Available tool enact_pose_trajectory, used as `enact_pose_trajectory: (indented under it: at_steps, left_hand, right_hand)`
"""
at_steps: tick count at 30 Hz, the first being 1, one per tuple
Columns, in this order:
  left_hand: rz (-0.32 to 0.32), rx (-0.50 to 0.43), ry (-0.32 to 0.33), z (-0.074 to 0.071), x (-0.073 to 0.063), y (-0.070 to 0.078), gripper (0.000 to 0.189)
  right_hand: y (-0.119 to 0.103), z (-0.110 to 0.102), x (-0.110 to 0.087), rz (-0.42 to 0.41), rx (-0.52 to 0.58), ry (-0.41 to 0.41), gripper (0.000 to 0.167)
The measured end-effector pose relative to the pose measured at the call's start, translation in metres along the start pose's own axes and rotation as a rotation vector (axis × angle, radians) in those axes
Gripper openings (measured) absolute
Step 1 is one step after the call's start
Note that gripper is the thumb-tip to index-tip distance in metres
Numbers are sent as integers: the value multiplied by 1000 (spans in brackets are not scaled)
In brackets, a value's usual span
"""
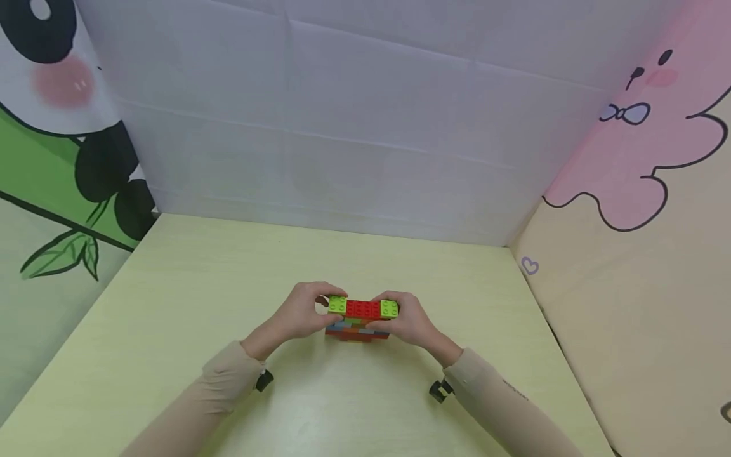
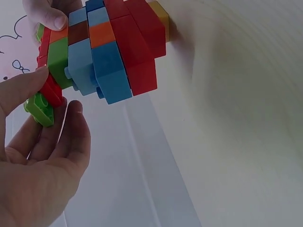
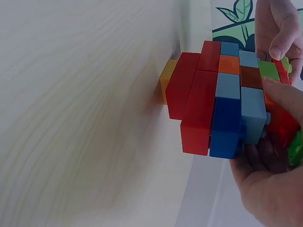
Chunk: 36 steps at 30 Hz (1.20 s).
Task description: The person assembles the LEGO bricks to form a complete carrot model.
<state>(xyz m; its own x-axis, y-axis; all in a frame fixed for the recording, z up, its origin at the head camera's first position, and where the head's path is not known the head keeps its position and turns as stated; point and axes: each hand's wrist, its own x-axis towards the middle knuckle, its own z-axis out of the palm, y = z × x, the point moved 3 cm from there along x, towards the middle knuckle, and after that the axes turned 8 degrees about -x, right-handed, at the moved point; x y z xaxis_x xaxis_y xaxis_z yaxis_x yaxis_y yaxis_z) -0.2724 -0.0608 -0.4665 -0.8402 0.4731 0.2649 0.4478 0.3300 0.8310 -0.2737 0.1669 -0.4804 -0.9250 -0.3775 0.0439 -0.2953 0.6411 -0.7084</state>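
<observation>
A layered structure of toy building bricks (image 1: 356, 334) stands on the table between both hands. Its top row has a red middle (image 1: 363, 310) with a lime green brick (image 1: 337, 304) at the left end and another lime green brick (image 1: 389, 309) at the right. My left hand (image 1: 304, 310) grips the left end near the top, thumb on the near side, fingers behind. At the other end, my right hand (image 1: 410, 320) holds it the same way. Lower layers show blue bricks (image 2: 111, 71), red bricks (image 3: 199, 106) and a yellow brick (image 3: 167, 78) at the base.
The pale wooden table (image 1: 228, 273) extends all around the structure. A whitish sheet (image 1: 342, 127) rises behind it. Printed side panels stand left and right, with a panda figure (image 1: 51, 95) and a pink figure (image 1: 639, 158). Small black devices sit at both wrists.
</observation>
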Motion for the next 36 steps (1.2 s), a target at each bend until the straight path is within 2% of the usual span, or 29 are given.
enact_pose_trajectory:
  at_steps: [4,10,13,20,23,27,32,36]
  left_hand:
    - [-38,-97,-15,1,0,-7,38]
    - [-93,-381,-61,5,0,-22,40]
    - [-100,-456,-61,8,-1,-26,41]
    - [-110,-497,-40,14,-4,-34,44]
    - [-135,-498,-27,16,-4,-39,43]
    - [-173,-462,-13,20,-7,-46,40]
    - [-204,-429,3,25,-10,-52,40]
    - [-213,-358,17,28,-12,-54,43]
  right_hand:
    - [5,2,1,3,28,7,35]
    - [13,6,0,0,105,26,39]
    - [17,8,1,0,133,33,40]
    - [25,12,-1,33,189,18,39]
    - [15,8,-6,29,215,0,37]
    - [4,3,-12,0,238,-13,35]
    - [3,2,-13,-19,240,-8,37]
    - [4,3,-12,-16,238,-13,39]
